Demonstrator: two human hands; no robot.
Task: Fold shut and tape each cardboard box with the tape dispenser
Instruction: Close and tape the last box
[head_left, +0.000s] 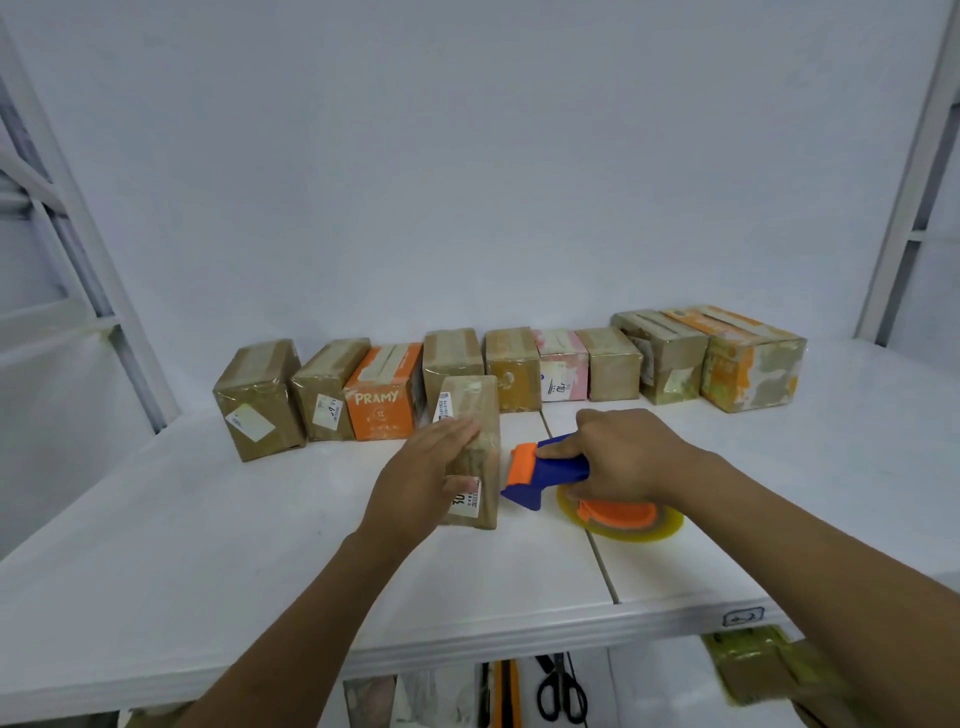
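A small brown cardboard box (475, 415), closed and glossy with tape, stands in the middle of the white table (208, 545). My left hand (421, 480) grips its near left side, fingers laid over the top and thumb on the front face. Just right of the box, my right hand (621, 457) grips the blue handle of the tape dispenser (550, 467). Its orange blade end points at the box, and its roll of clear tape (623, 519) lies flat on the table.
A row of several taped boxes (509, 369) lines the back of the table, among them an orange box (384, 400) marked PRAMY. Below the front edge hang black scissors (561, 691), and a taped box (758, 670) sits at lower right. White rack posts stand at both sides.
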